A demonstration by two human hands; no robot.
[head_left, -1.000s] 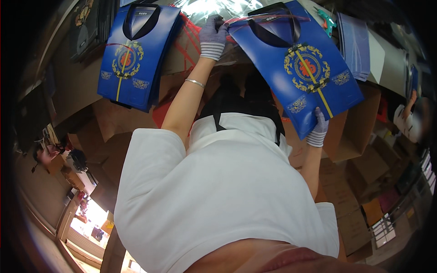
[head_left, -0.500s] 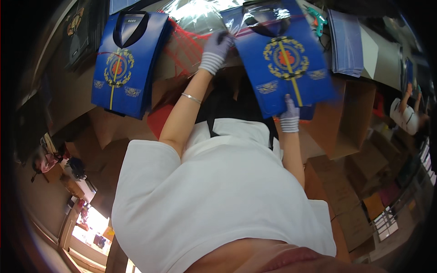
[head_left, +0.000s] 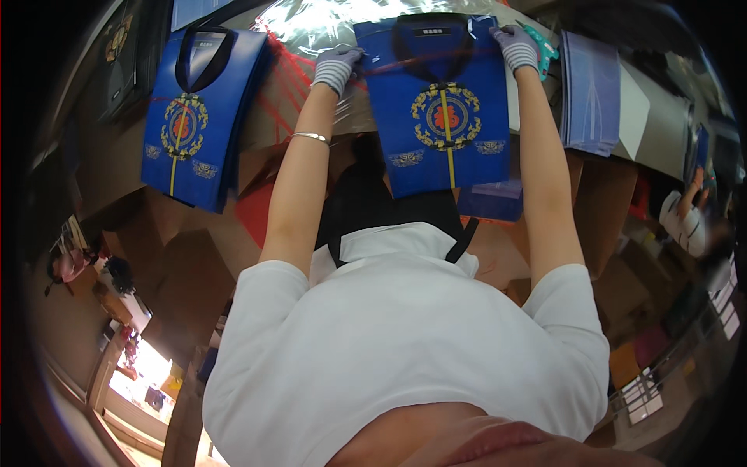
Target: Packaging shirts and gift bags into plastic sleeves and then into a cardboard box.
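A blue gift bag (head_left: 490,109) with a black handle, a round gold and red emblem and a yellow stripe lies in front of me, apparently the top one of a stack. A thin red string (head_left: 405,62) runs across its upper part. My right hand (head_left: 515,47), in a striped glove, has its fingers closed at the bag's upper right corner. Beside the left edge, my gloved left hand (head_left: 338,67) is closed over the clear plastic and red strings; what lies in its fingers is hidden. More matching gift bags (head_left: 159,128) stand at the left with red string across them.
Loose red strings (head_left: 284,86) and shiny clear plastic (head_left: 327,19) lie on the table between the bags. A teal glue gun (head_left: 547,54) and a stack of bluish sheets (head_left: 590,97) are at the right. Cardboard boxes (head_left: 603,206) stand below; another person (head_left: 685,214) is far right.
My right hand has gone from the bag's lower edge up to its upper right corner. The bag has shifted left and straightened. My left hand has moved slightly left.
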